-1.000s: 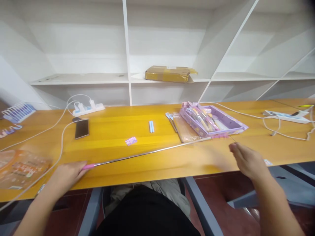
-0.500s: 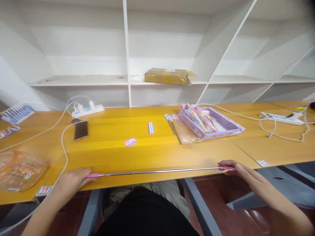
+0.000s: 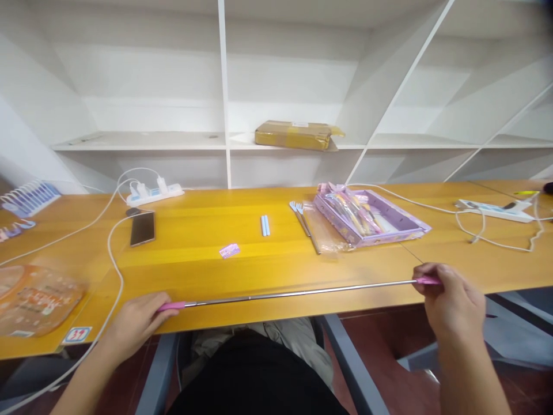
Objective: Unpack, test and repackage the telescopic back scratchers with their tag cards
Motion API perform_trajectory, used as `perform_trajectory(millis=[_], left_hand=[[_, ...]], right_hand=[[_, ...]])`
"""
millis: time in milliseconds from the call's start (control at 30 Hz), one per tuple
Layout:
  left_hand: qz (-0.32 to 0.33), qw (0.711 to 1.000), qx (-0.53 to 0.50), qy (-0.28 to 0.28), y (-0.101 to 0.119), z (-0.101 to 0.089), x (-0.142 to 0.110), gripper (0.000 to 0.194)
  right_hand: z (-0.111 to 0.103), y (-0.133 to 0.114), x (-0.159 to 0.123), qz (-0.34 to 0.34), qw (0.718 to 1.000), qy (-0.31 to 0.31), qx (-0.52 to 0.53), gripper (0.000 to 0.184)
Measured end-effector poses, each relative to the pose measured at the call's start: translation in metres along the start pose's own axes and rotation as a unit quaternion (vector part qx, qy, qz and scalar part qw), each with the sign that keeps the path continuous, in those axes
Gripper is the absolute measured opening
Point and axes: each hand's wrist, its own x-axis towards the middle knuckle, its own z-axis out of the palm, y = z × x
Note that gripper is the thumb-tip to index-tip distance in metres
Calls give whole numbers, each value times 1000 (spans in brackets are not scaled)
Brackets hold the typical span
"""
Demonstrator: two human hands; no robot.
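Note:
A thin extended telescopic metal rod [image 3: 302,292] with pink ends stretches nearly level between my hands, above the front of the table. My left hand [image 3: 140,317] is closed round the pink grip [image 3: 173,306] at its left end. At the other end, my right hand [image 3: 451,300] pinches the pink tip [image 3: 427,280], whose shape the fingers partly hide. Beyond the rod lie two short light-blue sticks [image 3: 265,225] and a small pink-purple card [image 3: 229,251]. Farther right, two slim metal rods with light-blue forked heads [image 3: 305,222] lie beside clear plastic wrapping [image 3: 326,233].
A purple open box [image 3: 397,216] holds wrapped items. A phone [image 3: 143,228], a white power strip [image 3: 155,195] and cables lie at left, with an orange plastic bag [image 3: 38,300] nearer. Another power strip [image 3: 496,210] is at right. A cardboard box [image 3: 298,135] rests on the shelf.
My right hand has moved right and slightly up, its fingers now curled round the pink tip. The rod looks longer and tilts up to the right. My left hand has shifted slightly right.

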Motion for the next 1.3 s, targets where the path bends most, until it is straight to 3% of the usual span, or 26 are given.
perform_trajectory(millis=[200, 267, 333, 367, 400, 500, 567, 733, 833, 1033, 1133, 1200, 1300], left_hand=[[1, 999, -34, -14, 1, -4, 7, 52], [4, 999, -42, -17, 12, -1, 18, 50], [21, 998, -55, -16, 38, 13, 33, 48], [34, 997, -65, -10, 54, 23, 42, 48], [39, 997, -72, 4, 72, 35, 51, 49], [37, 995, -92, -7, 113, 67, 73, 55], [34, 992, -118, -42, 122, 77, 79, 53], [31, 993, -68, -93, 108, 73, 79, 46], [41, 992, -66, -104, 105, 69, 80, 45], [32, 990, -72, -115, 110, 69, 81, 48], [24, 990, -79, -118, 109, 68, 80, 49], [17, 989, -86, -122, 109, 67, 79, 49], [11, 988, -96, -124, 108, 67, 79, 47]], right_hand=[[34, -3, 18, 4, 1000, 25, -12, 24], [60, -6, 4, -8, 999, 36, -31, 27], [94, -11, -36, -37, 998, -5, -50, 33], [112, -13, -64, -77, 987, -115, -82, 37], [129, -15, -95, -95, 975, -185, -83, 39], [165, -16, -173, -149, 945, -286, -54, 39], [174, -15, -191, -215, 897, -382, -49, 38], [168, -15, -160, -236, 788, -547, -159, 32], [165, -18, -148, -236, 757, -586, -164, 31], [166, -22, -158, -212, 761, -596, -141, 31], [164, -22, -144, -195, 770, -591, -144, 32], [164, -21, -116, -203, 795, -539, -192, 32], [168, -12, -50, -235, 829, -358, -359, 27]])
